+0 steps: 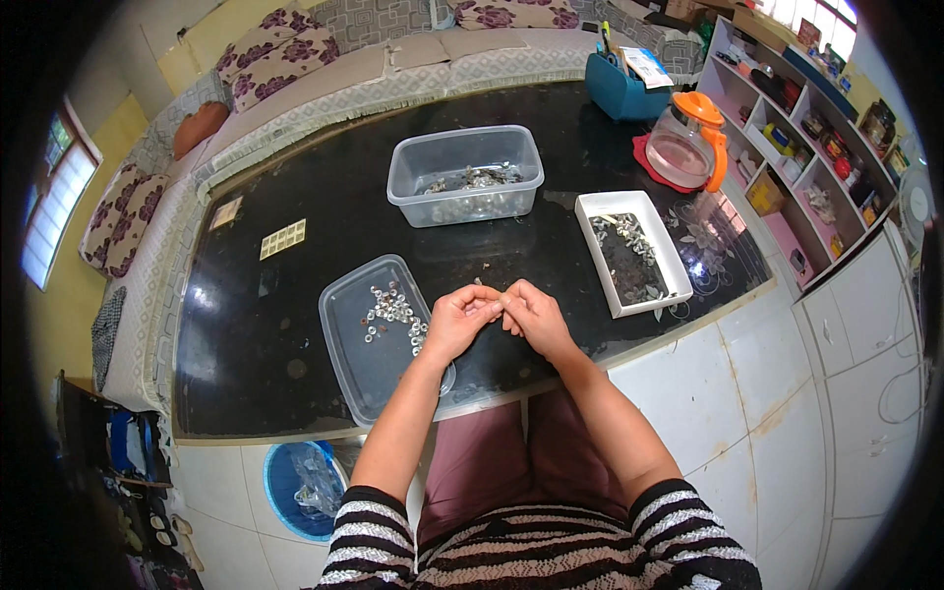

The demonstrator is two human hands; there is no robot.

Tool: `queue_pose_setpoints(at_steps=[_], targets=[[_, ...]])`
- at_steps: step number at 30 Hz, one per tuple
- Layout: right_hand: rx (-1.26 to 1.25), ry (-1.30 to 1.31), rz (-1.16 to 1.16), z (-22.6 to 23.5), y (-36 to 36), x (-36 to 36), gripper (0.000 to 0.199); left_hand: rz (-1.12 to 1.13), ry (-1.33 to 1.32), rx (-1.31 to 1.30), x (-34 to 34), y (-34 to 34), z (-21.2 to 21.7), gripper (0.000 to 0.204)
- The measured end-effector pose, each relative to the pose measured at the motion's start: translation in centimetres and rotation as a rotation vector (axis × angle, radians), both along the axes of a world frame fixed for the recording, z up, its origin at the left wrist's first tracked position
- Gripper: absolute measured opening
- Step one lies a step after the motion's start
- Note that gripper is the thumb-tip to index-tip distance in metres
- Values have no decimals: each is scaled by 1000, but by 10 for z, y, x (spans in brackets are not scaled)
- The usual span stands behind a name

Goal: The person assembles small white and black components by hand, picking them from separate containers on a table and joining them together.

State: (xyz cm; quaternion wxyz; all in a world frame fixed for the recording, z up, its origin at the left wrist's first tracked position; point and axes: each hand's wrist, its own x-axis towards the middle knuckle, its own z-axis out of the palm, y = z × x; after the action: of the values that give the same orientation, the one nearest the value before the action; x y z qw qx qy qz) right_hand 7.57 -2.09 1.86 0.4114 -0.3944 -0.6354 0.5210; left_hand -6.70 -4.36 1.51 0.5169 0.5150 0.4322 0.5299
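Note:
My left hand (464, 317) and my right hand (532, 317) meet above the near part of the black table, fingertips pinched together. Whatever sits between them is too small to make out. To the left, partly under my left forearm, lies a shallow clear plastic lid (356, 366) with many small white ring-shaped pieces (393, 307) on it. Beyond my hands stands a clear plastic tub (464, 205) with a layer of small pieces (482, 178) at its bottom. On the right a white open box (608, 285) holds small pale and grey pieces (629, 241).
A glass jug with an orange lid (682, 152) stands on a red mat at the far right, near a teal holder (621, 90). Two pale flat cards (283, 239) lie at left. Below the table's front edge is a blue bin (295, 501). Shelves (801, 147) rise at right.

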Motion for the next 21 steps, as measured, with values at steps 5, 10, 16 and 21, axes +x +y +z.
queue_pose_setpoints(at_steps=[5,10,16,21], targets=[[-28,-29,13,0,0,0,29,5,51,2,-1,0,-1,11],[4,-83,19,-3,2,2,30,-25,18,-19,-1,0,-1,12],[37,-119,-8,-2,1,1,29,-8,10,-19,1,-2,2,11],[9,0,-50,-1,-2,-2,22,17,29,-32,-1,-4,3,11]])
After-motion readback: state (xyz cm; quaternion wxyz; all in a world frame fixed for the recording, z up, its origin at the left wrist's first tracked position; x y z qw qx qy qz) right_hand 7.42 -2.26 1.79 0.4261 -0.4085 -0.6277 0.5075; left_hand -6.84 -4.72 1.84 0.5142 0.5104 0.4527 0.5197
